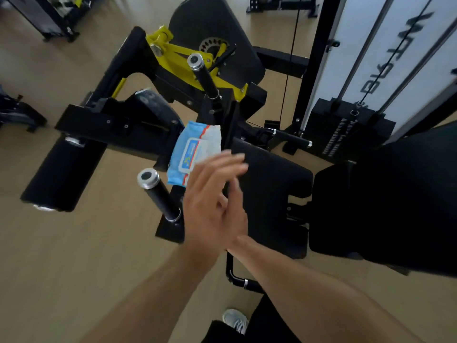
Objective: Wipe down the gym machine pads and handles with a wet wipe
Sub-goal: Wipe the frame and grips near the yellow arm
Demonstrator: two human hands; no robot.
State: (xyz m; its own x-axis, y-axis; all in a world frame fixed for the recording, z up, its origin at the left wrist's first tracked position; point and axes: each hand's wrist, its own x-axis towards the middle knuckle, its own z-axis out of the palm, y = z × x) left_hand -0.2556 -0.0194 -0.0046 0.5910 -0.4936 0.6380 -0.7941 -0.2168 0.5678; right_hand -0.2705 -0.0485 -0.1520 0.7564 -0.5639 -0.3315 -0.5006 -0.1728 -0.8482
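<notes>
A blue and white wet wipe pack (195, 151) lies on the front end of the black gym machine, just beyond the seat pad (272, 184). My left hand (210, 206) and my right hand (238, 209) are pressed palm to palm above the seat pad's left edge, fingers stretched out and blurred. The left hand covers most of the right one. I see no wipe in either hand. A black handle with a metal cap (158, 191) stands just left of my hands. A second handle (202, 73) stands farther back. The back pad (383, 199) is at the right.
A black leg roller pad (64, 174) sticks out at the left. Yellow lever parts (183, 53) sit behind the far handle. The weight stack (346, 129) with its cable and white shield stands at the back right. Wooden floor surrounds the machine; my shoe (235, 320) is at the bottom.
</notes>
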